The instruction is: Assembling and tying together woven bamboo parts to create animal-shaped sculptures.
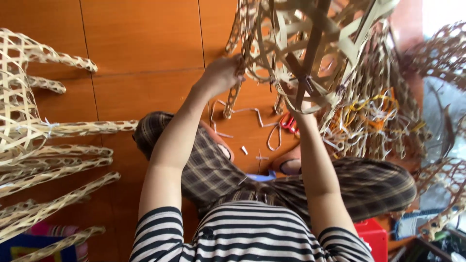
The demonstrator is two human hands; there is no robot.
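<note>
Clenched on a woven leg, left hand (221, 73) steadies the bamboo frame (310, 53) overhead; right hand (305, 106) beneath it, grip hidden, scissors (289, 123) below

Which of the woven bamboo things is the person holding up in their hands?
The open-weave bamboo frame at the top middle. The left hand grips its edge, lifted off the floor; the finished woven pieces at the left edge lie untouched.

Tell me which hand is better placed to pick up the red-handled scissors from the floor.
Probably the right. The scissors lie on the floor just beside the right forearm, below the right hand, which is tucked into the woven bamboo frame. The left hand grips the frame's edge farther away.
</note>
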